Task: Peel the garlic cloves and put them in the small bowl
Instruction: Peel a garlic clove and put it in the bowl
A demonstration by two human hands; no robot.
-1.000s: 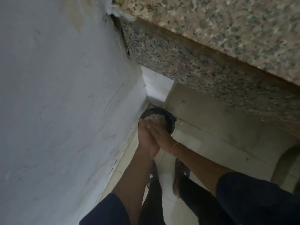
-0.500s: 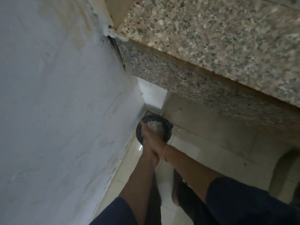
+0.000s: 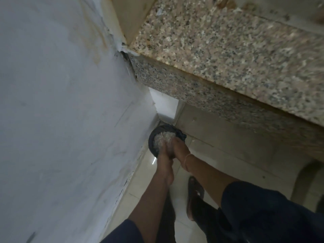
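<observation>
Head view: both hands pressed together over a floor bin, no garlic or bowl in sight.
Left hand (image 3: 164,155) and right hand (image 3: 180,146) touch each other above the dark bin (image 3: 151,143), in the corner under the counter (image 3: 228,50); fingers point down, cannot tell if they grip anything. Pale flakes (image 3: 164,137) in the bin look like garlic skins: probably weightless, papery, clingy. Cloves would be small, firm and slick once peeled; pinch them at the ends. No readable writing.

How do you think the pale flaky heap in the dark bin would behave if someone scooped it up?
Probably very light: the pale heap looks like thin, papery flakes. Likely to scatter, since it lies loose in the dark bin.
</observation>
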